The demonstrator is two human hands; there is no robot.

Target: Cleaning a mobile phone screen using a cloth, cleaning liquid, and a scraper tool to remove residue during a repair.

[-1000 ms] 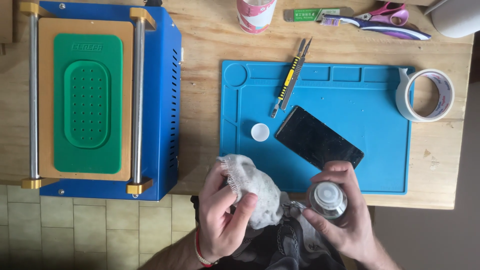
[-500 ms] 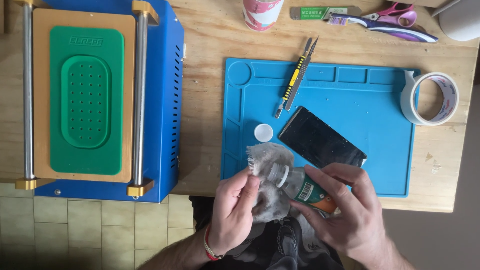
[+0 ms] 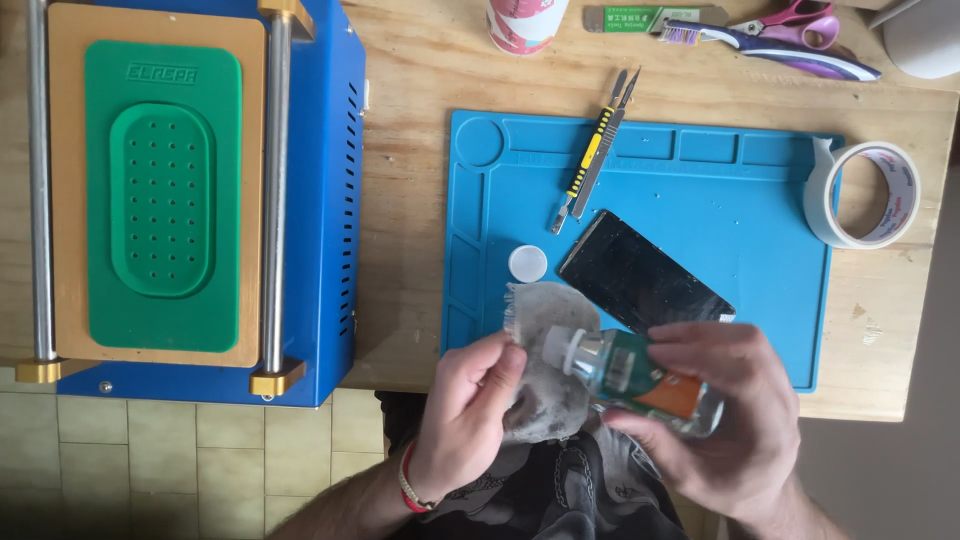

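My left hand (image 3: 465, 410) pinches a grey-white cloth (image 3: 548, 345) at the near edge of the blue work mat (image 3: 700, 170). My right hand (image 3: 735, 420) grips a small clear bottle (image 3: 625, 372) with an orange and green label, tipped on its side. The bottle's open white neck presses into the cloth. Its white cap (image 3: 528, 263) lies loose on the mat just above the cloth. A black phone screen (image 3: 640, 278) lies flat on the mat, right beside the bottle and partly under my right fingers.
A blue machine with a green perforated pad (image 3: 160, 190) fills the left of the wooden table. A yellow-handled craft knife and tweezers (image 3: 592, 150) lie on the mat's upper part. A tape roll (image 3: 865, 195) sits right; scissors (image 3: 790, 25), toothbrush and cup (image 3: 525, 22) at the back.
The bottle went from upright in my right hand to lying sideways with its neck against the cloth. My left hand brought the cloth up against it.
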